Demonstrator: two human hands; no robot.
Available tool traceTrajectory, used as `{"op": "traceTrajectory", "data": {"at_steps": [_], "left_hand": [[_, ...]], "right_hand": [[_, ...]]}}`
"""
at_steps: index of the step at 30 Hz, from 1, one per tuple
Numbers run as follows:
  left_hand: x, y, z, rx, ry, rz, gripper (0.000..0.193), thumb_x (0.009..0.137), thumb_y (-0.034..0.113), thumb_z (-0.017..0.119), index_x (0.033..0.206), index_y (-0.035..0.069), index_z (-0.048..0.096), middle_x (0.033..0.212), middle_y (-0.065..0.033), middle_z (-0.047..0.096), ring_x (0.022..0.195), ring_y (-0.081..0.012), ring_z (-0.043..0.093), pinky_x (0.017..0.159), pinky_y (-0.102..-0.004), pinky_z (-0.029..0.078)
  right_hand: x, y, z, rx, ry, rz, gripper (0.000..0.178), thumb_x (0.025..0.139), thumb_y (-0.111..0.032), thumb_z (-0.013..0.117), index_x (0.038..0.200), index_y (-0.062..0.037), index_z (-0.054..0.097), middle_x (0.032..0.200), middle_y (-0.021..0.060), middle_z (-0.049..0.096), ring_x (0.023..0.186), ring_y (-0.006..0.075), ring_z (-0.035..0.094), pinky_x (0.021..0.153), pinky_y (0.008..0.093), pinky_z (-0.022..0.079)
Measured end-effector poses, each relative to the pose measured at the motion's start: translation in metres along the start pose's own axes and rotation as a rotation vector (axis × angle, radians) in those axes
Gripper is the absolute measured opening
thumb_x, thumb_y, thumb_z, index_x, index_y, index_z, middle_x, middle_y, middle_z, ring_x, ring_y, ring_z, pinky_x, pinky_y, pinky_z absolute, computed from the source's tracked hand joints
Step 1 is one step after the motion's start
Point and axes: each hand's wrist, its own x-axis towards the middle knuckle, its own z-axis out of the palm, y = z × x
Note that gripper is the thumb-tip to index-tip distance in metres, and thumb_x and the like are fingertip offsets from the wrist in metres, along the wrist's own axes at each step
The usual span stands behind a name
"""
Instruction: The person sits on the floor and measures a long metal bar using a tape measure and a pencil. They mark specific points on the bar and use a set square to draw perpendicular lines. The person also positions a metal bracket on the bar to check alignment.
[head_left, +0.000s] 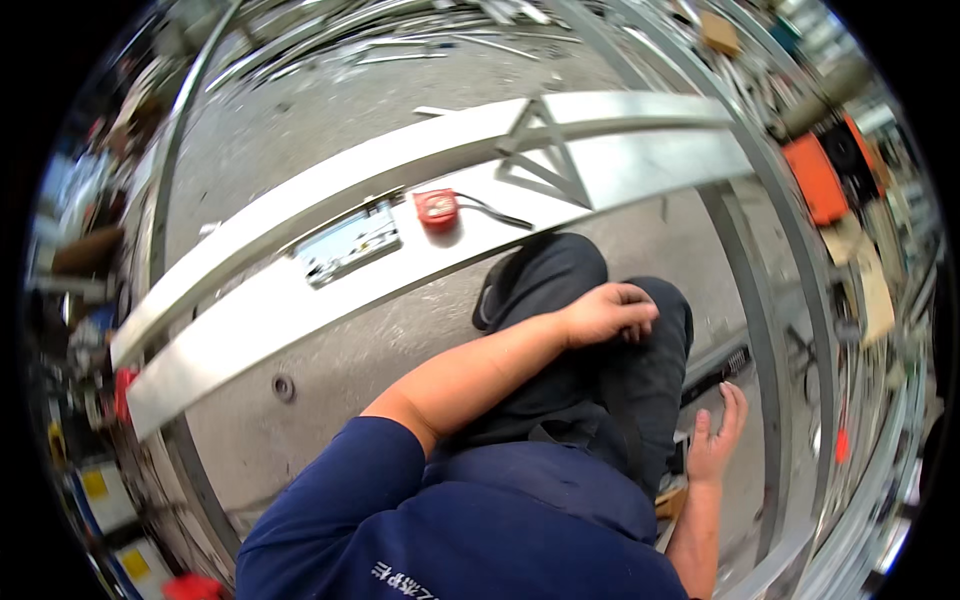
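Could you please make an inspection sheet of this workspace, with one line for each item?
Surface: two long pale metal bars, the near bar and the far bar.
Job's things: red tape measure, rectangular metal fitting and grey triangular frame, all at the near bar; whether the fitting is inset cannot be told.
Clutter: dark ring on the floor; loose metal strips beyond the bars.
Left hand: loosely curled above the lap; nothing seen in it.
Right hand: open beside the right leg, nothing held.
Cables: nothing seen for certain; the tape measure has a black strap.
Surroundings: orange-and-black case at right.
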Motion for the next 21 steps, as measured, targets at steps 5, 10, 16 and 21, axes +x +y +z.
{"op": "traceTrajectory", "data": {"at_steps": [5, 10, 16, 21], "left_hand": [[-0.091, 0.043, -0.034, 0.27, 0.209, 0.161, 0.026, 0.106, 0.024, 0.067, 0.114, 0.0, 0.069, 0.098, -0.0051, 0.071, 0.088, -0.0126, 0.066, 0.082, -0.0309, 0.055], [-0.192, 0.027, -0.053, 0.23, 0.607, 0.041, 0.023, 0.106, 0.022, 0.067, 0.114, 0.001, 0.069, 0.098, -0.0058, 0.071, 0.092, -0.0136, 0.068, 0.085, -0.0312, 0.057], [-0.252, 0.024, -0.045, 0.188, 0.954, 0.05, 0.023, 0.105, 0.022, 0.068, 0.112, 0.0, 0.071, 0.094, -0.0041, 0.071, 0.087, -0.0114, 0.066, 0.082, -0.0292, 0.055], [-0.256, 0.043, -0.029, 0.29, 0.994, 0.102, 0.022, 0.104, 0.021, 0.07, 0.111, 0.0, 0.071, 0.093, -0.0023, 0.07, 0.087, -0.0099, 0.064, 0.081, -0.0279, 0.053]], "right_hand": [[0.07, -0.018, 0.069, -0.026, -0.109, -0.177, 0.049, 0.097, -0.028, 0.072, 0.133, 0.0025, 0.062, 0.138, 0.0225, 0.058, 0.128, 0.0436, 0.054, 0.112, 0.0503, 0.042], [0.077, -0.005, 0.081, -0.06, -0.318, -0.186, 0.053, 0.092, -0.027, 0.076, 0.134, 0.0029, 0.061, 0.145, 0.0247, 0.055, 0.136, 0.047, 0.05, 0.117, 0.0537, 0.039], [0.072, 0.004, 0.128, -0.034, -0.356, -0.302, 0.053, 0.089, -0.027, 0.077, 0.131, 0.0014, 0.063, 0.148, 0.023, 0.055, 0.141, 0.0467, 0.046, 0.119, 0.0565, 0.035], [0.104, -0.045, 0.149, -0.105, -0.346, -0.334, 0.048, 0.085, -0.024, 0.078, 0.126, -0.0008, 0.067, 0.145, 0.0192, 0.058, 0.142, 0.0438, 0.046, 0.12, 0.0551, 0.034]]}}
